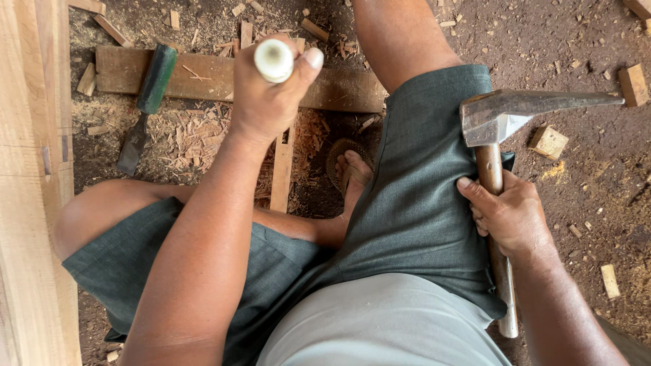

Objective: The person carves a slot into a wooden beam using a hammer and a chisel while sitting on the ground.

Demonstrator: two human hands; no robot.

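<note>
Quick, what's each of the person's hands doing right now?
Left hand: closed around a pale round tool handle, held upright.
Right hand: closed around the wooden shaft of a hammer, resting beside the thigh.

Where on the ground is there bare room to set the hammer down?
Barest patch: dirt floor right of the hammer, between two wood blocks. Crowded: shavings around the green-handled chisel and plank, by the left hand.
</note>
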